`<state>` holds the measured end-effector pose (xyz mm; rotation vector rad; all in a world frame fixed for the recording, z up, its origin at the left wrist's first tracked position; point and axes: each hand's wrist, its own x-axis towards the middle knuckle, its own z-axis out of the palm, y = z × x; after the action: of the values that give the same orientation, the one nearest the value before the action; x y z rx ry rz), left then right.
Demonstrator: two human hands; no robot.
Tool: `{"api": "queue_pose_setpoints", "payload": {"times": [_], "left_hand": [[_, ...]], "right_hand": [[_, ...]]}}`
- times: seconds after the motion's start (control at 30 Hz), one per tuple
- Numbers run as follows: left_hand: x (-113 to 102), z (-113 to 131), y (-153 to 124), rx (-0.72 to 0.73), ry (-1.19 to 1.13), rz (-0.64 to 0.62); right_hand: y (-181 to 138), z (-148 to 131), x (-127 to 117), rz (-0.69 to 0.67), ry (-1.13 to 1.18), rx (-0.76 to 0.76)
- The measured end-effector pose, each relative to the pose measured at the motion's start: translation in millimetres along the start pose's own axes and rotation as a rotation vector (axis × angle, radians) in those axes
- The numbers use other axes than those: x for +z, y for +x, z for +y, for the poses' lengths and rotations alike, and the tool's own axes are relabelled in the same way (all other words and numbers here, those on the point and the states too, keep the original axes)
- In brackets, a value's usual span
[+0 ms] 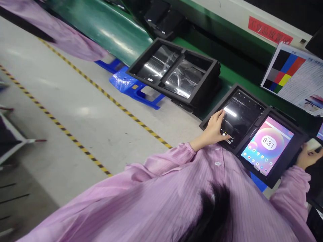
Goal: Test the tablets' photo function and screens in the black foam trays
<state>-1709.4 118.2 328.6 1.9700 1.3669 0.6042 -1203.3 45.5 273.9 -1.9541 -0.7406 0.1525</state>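
Observation:
A black foam tray point(271, 181) in front of me bears two tablets side by side. The left tablet point(242, 116) has a dark screen with small icons along its ends, like a camera view. The right tablet point(268, 143) is lit, with a colourful home screen and a clock at 8:31. My left hand point(214, 129) rests at the left tablet's near left corner, thumb and fingers spread, fingertips on its screen. Beyond the tray's right side, my right hand point(308, 155) is closed on a small whitish block point(313, 144), its kind unclear.
Another black foam tray point(164, 88) with two film-covered tablets lies to the left, stacked on more trays. A blue stool point(126, 80) is beside it. Behind the tray stands a colour-chart sheet point(290, 75) under a red label point(270, 29). Yellow-black tape point(108, 95) marks the floor.

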Motion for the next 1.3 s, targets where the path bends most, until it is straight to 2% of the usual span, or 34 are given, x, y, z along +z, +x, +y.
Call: {"api": "queue_pose_setpoints", "payload": {"times": [0.07,0.1,0.2,0.3,0.47,0.53,0.6,0.8,1.03,1.3], "left_hand": [[5.7,1.1,-1.0,0.019,0.024,-0.007],[8.7,1.7,-1.1,0.024,0.033,-0.013],[17.7,4.8,-0.4,0.029,0.052,-0.034],[24.9,6.9,1.9,0.029,0.070,-0.047],[17.6,-1.5,6.1,0.016,0.035,-0.028],[8.6,-7.2,6.0,-0.024,-0.002,-0.014],[0.4,-11.7,4.2,-0.052,-0.026,-0.014],[-4.8,-18.2,-3.2,-0.034,-0.039,-0.045],[-4.3,-26.2,-4.7,-0.005,-0.064,-0.085],[-5.7,-21.8,-6.3,0.001,-0.059,-0.093]], "right_hand": [[-5.1,-22.8,-8.9,0.158,0.097,-0.078],[-10.6,-37.4,-12.8,0.181,0.147,-0.150],[-37.6,-88.3,-16.4,0.067,0.241,-0.336],[-71.4,-133.9,-3.5,-0.062,0.260,-0.386],[-120.0,-174.7,33.5,-0.346,0.092,-0.420],[-135.3,-182.9,46.7,-0.474,0.054,-0.429],[-147.4,-188.9,57.7,-0.547,0.082,-0.431],[-164.1,-194.6,75.6,-0.624,0.124,-0.403],[-174.0,-190.0,79.8,-0.604,0.065,-0.442],[-174.3,-189.8,78.6,-0.615,0.082,-0.419]]}}
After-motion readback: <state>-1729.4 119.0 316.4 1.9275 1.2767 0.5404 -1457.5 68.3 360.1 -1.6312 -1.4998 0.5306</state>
